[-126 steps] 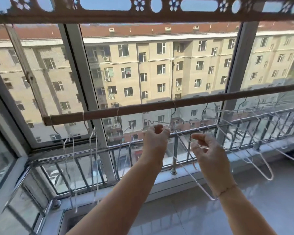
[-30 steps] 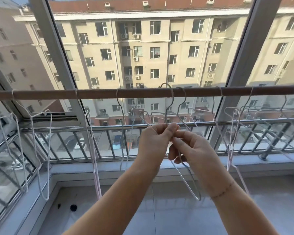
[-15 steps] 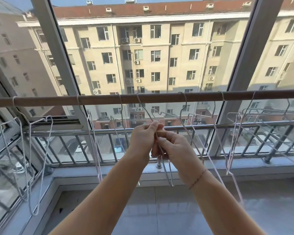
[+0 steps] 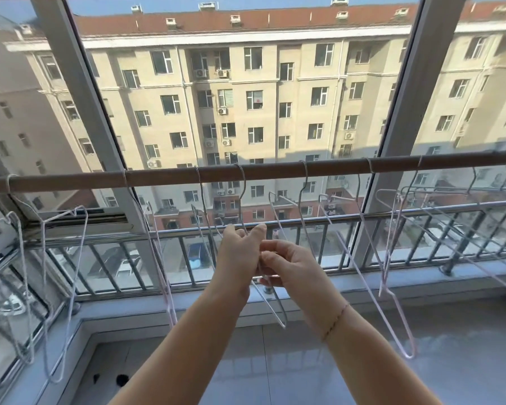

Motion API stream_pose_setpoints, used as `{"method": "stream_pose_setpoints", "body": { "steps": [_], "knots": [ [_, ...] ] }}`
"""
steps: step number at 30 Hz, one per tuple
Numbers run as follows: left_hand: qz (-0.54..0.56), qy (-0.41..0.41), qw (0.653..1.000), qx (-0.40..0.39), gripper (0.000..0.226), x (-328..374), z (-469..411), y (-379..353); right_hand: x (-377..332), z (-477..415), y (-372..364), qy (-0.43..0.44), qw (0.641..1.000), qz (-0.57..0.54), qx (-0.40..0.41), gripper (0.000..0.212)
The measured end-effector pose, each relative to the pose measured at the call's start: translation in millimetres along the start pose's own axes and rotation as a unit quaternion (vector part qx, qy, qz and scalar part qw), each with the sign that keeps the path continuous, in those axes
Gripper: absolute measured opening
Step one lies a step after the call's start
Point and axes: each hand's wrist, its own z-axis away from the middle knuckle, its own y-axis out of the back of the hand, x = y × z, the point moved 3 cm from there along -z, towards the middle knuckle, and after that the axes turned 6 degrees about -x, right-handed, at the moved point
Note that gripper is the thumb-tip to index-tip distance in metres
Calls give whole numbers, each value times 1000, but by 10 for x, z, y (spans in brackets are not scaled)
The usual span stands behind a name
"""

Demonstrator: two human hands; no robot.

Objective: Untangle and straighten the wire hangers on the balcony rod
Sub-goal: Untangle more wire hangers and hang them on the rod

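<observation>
A brown rod [image 4: 275, 172] runs across the balcony at window height. Several thin white wire hangers hang from it. One wire hanger [image 4: 272, 305] hangs at the middle, its hook [image 4: 241, 176] over the rod. My left hand [image 4: 240, 252] and my right hand [image 4: 287, 264] meet just below the rod, and both pinch this hanger's wire near its neck. Its lower loop sticks out below my hands. More hangers hang to the left [image 4: 164, 276] and to the right [image 4: 392, 302], some crossing each other.
A metal railing [image 4: 362, 217] and large window panes with grey frames [image 4: 79, 92] stand right behind the rod. The white sill [image 4: 362, 287] runs below, with grey floor tiles [image 4: 275, 375] under my arms. Bent hangers [image 4: 59, 287] hang at the far left corner.
Since 4.2 s ago the view has shifted left along the rod. Over the last second both hands came together on the middle hanger, whose hook has come down onto the rod.
</observation>
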Motion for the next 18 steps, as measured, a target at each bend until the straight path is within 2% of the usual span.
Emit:
{"method": "stream_pose_setpoints", "body": {
  "steps": [3,7,10,13,15,18],
  "knots": [
    [1,-8,1000,20,50,-13,30,32,22,12,-4,-2,1000,23,12,23],
    [-74,-64,994,55,75,20,157,14,4,87,40,22,995,89,38,26],
    [-92,-167,979,70,72,151,329,-85,-103,215,81,51,991,106,57,29],
    [-85,-243,966,29,58,254,445,-277,-267,399,196,94,987,103,85,26],
    [-78,-256,963,-23,51,287,476,-458,-386,542,339,123,981,84,120,21],
    [-74,-229,965,-104,49,286,465,-752,-498,719,635,156,967,83,185,20]
  ]
}}
